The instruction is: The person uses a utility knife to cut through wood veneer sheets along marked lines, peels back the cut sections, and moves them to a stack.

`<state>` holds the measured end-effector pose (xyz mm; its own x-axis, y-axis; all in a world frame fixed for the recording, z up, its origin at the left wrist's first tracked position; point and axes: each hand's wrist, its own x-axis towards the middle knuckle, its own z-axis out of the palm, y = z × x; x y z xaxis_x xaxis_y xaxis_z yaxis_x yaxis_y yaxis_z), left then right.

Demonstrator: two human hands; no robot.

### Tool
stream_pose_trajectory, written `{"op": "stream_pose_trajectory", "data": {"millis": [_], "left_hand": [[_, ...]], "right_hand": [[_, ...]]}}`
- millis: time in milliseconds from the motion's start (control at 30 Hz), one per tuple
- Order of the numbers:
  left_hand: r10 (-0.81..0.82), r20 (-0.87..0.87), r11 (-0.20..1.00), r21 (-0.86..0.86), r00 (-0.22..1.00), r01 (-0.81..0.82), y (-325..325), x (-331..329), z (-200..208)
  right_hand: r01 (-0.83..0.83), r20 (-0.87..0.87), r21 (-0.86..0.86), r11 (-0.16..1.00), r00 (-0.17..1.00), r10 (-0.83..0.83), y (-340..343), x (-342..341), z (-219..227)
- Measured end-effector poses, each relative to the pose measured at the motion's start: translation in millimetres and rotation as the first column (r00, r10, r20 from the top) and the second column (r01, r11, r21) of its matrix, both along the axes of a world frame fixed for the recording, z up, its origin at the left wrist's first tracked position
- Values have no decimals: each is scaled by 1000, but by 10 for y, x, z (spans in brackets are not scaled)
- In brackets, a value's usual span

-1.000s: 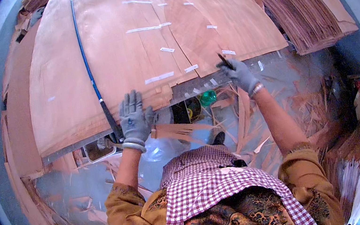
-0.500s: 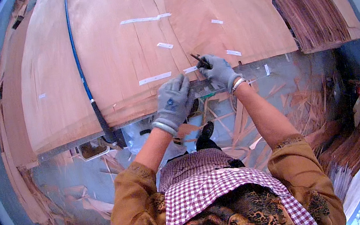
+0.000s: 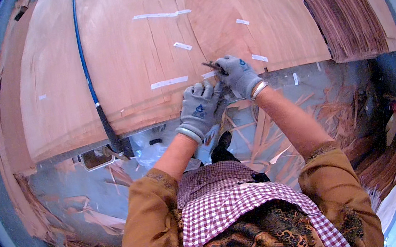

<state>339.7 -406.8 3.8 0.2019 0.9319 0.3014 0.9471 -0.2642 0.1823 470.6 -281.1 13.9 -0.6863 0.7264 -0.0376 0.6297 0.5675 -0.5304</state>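
Note:
A broad sheet of pale reddish-brown wood veneer (image 3: 126,67) lies before me, with short white tape strips (image 3: 169,82) across its seams. My left hand (image 3: 199,106), in a grey glove, is at the sheet's near edge. Its fingers are curled, and what they pinch, if anything, is hidden. Just right of it, my gloved right hand (image 3: 238,74) is closed round a slim dark tool (image 3: 208,64), whose tip points left over the sheet beside a short tape strip. Whether the tool is a knife or scissors I cannot make out.
A blue rod with a black end (image 3: 85,64) lies lengthwise on the sheet at left. Stacked dark veneer (image 3: 337,0) stands at far right. Veneer scraps (image 3: 262,133) litter the floor below the edge, near a shallow bin (image 3: 98,159) and my dark shoe (image 3: 224,141).
My left hand has moved right, closer to the right hand. The tool in my right hand has turned so its tip points more to the left. My view has shifted slightly.

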Motion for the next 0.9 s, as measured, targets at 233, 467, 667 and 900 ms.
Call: {"op": "stream_pose_trajectory", "data": {"millis": [233,467,667,900], "left_hand": [[-15,28,999,-33,999,16,-30,-29,-56],[20,-33,995,96,999,-17,-39,19,-90],[40,-12,996,77,999,-39,-78,-4,-82],[44,38,999,11,998,-45,-61,34,-95]], "right_hand": [[-128,246,138,982,965,91,-54,-74,79],[153,10,1,988,988,-153,136,-20,-13],[-123,-10,80,989,992,124,28,18,89],[-307,290,245,920,928,232,129,-135,60]]}}
